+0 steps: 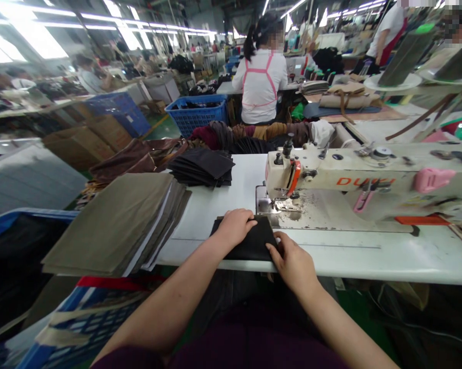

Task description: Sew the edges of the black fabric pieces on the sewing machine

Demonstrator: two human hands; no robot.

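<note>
A black fabric piece [254, 241] lies on the white sewing table [369, 256], just in front of the needle area of the cream sewing machine [354, 177]. My left hand [234, 225] rests on the piece's top left part with its fingers curled down onto the cloth. Gripping the piece's right front corner is my right hand [290, 261], fingers bent and pinching the edge. Both hands hold the cloth flat near the presser foot [284, 205].
A stack of olive fabric panels [119, 220] lies to the left, a pile of black pieces [202, 166] behind it, brown leather goods [138, 156] further back. Blue crates [196, 113] stand on the floor. A person in white [259, 82] sits ahead with their back turned.
</note>
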